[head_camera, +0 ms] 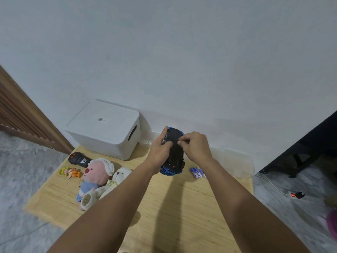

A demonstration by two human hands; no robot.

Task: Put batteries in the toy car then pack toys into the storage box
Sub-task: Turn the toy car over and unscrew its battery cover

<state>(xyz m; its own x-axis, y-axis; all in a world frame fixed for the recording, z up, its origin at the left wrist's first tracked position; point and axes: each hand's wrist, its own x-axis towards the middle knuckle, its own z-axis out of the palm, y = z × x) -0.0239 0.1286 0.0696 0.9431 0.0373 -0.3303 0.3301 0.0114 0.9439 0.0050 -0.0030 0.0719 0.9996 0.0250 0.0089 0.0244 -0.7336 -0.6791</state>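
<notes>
The white storage box (104,131) sits at the back left of the wooden table (164,216) with its lid on, so its contents can't be seen. A clear plastic tray (238,161) lies at the back right by the wall — too see-through to tell whether it holds anything. The blue toy car (174,154) is held up over the table's middle, black underside facing the camera. The left hand (161,149) wraps its side, thumb across the chassis; the right hand (195,146) has fingertips pinched together on the underside, and what they pinch is hidden. Batteries (197,172) lie loose just right of the car. On the left: a black remote (79,158), a small figure (70,172), a pink plush (95,175) and a white bear (109,185) partly behind the left forearm.
</notes>
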